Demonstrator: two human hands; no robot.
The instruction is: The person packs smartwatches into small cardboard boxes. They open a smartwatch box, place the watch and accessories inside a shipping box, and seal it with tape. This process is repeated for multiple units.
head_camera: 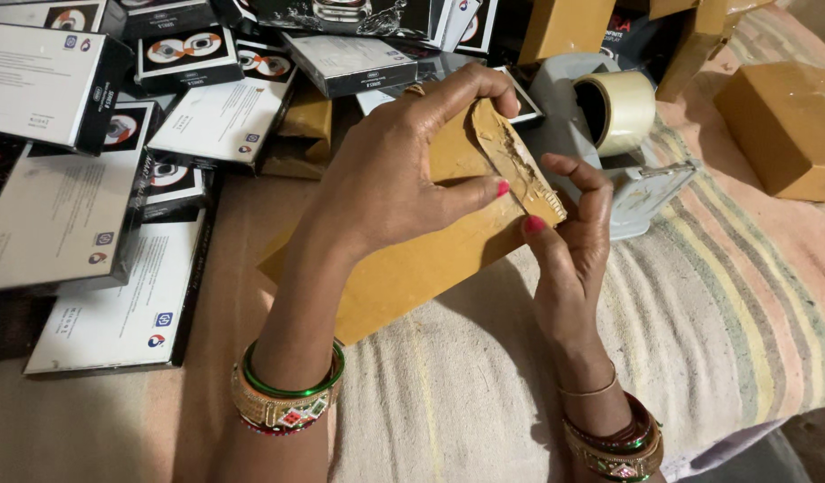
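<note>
A flat parcel wrapped in brown paper (403,268) is held tilted above a striped cloth. My left hand (403,170) grips its upper end from above, fingers curled over the folded flap, thumb pressed on the face. My right hand (569,241) holds the same end from the right side, thumb on the taped, wrinkled flap edge (520,170). Both wrists wear green and gold bangles.
A grey tape dispenser (645,192) with a roll of clear tape (620,109) stands just behind my right hand. Several black and white boxes (63,215) lie piled at the left. Another brown wrapped parcel (788,125) rests at the right on the striped cloth (726,313).
</note>
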